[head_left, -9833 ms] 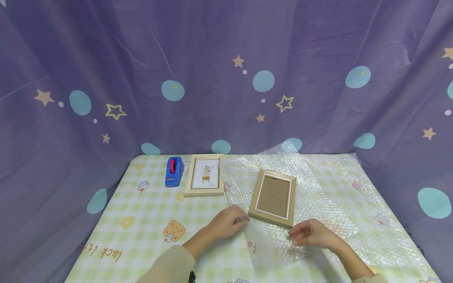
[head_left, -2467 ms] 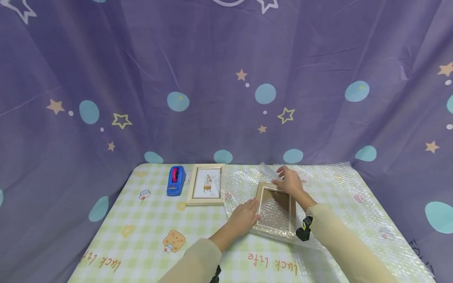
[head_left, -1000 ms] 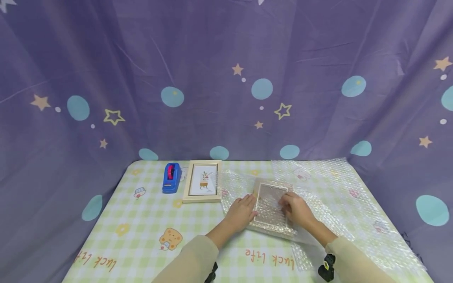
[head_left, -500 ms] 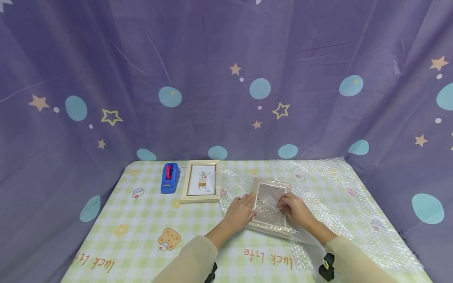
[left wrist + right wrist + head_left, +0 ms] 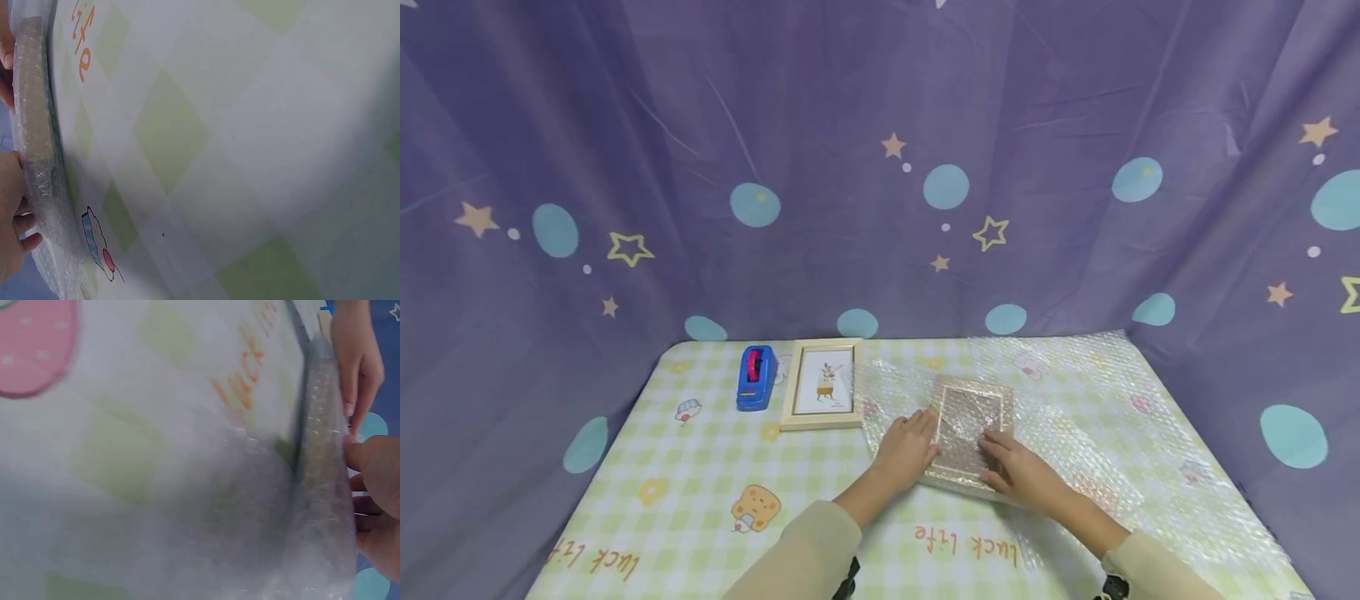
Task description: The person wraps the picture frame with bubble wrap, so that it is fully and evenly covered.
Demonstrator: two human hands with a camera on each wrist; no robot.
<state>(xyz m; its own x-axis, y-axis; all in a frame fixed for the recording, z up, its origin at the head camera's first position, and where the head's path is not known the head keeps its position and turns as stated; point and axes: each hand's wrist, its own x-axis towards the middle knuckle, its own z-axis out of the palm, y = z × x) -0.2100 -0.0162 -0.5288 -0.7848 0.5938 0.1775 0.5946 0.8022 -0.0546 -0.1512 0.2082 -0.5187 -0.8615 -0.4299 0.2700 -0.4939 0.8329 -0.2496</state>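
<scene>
A picture frame [image 5: 970, 429], empty in its window, lies flat under a layer of clear bubble wrap [image 5: 1093, 467] in the head view. My left hand [image 5: 906, 450] rests along its left edge, fingers extended over the wrap. With its fingers spread, my right hand [image 5: 1022, 475] presses the wrap onto the frame's lower right part. Both wrist views show the wrapped front side of the frame, with the left hand [image 5: 11, 219] and the right hand [image 5: 381, 487] at its top.
A second, pale wood picture frame [image 5: 786, 408] with a potted plant print lies to the left. Beyond it stands a blue tape dispenser [image 5: 756, 379] with a pink roll. More bubble wrap spreads right over the checked tablecloth [image 5: 692, 467]. A purple curtain [image 5: 820, 267] hangs behind.
The bare frame has been covered by bubble wrap folded over it. My right hand moved from the far edge toward the front, and its fingers have now straightened. The left hand stays on the left edge.
</scene>
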